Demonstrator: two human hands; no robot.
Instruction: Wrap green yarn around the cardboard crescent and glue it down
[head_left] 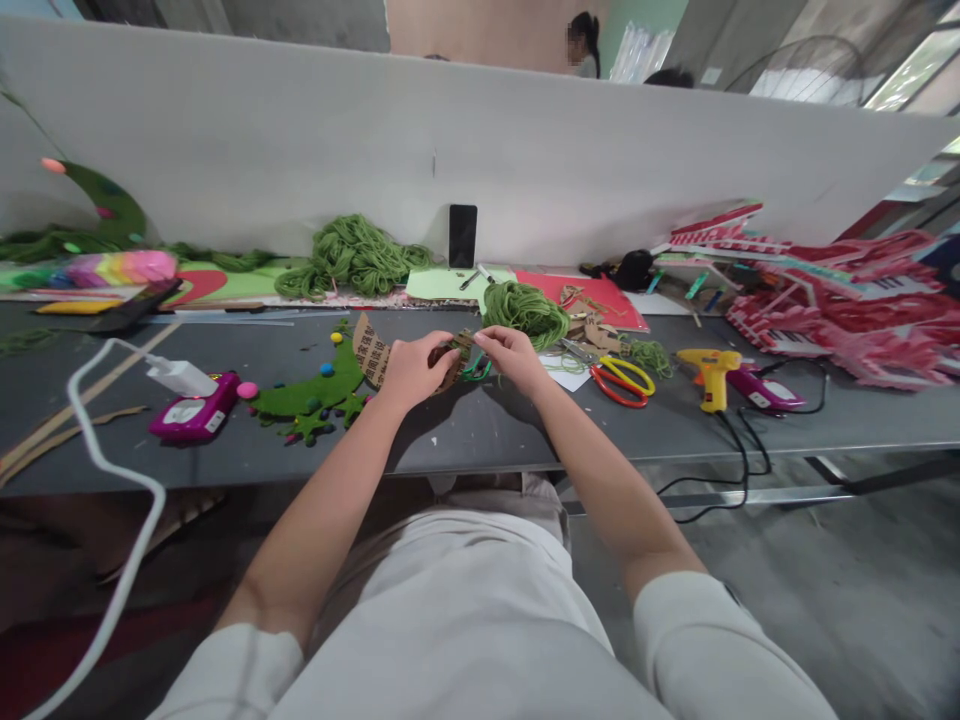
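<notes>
My left hand grips a curved piece of brown cardboard partly wrapped in green yarn. My right hand pinches the yarn-wrapped end of that same piece, close to small green-handled scissors lying under my fingers. A loose bundle of green yarn lies just beyond my right hand. A green felt shape with coloured pom-poms lies on the grey table left of my left hand.
Red and yellow scissors, a yellow glue gun and a magenta device lie at the right. A magenta power strip with a white charger sits at the left. A phone leans against the white partition. Pink and red pieces are piled far right.
</notes>
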